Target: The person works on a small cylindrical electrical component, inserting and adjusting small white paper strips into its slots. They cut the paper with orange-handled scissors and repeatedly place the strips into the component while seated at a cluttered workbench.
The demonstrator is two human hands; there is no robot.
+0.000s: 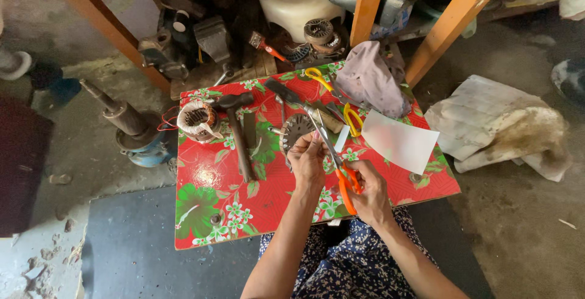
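My right hand [368, 190] grips orange-handled scissors [339, 163], whose blades point up and left toward my left hand [308, 159]. My left hand pinches a small pale strip at the blade tips, too small to make out clearly. Both hands hover over a low table with a red flowered cover [213, 204]. Just beyond my left hand lies a round toothed metal motor part [294, 129]. A white sheet of paper [399, 142] rests to the right of the scissors.
On the table lie a wound motor stator [198, 120], a hammer [237, 131], yellow-handled scissors [341, 101] and a grey cloth [368, 79]. Motor parts and tools crowd the shelf behind, between orange wooden legs [448, 21]. A motor shaft unit [131, 125] stands left; crumpled sheeting [499, 125] lies right.
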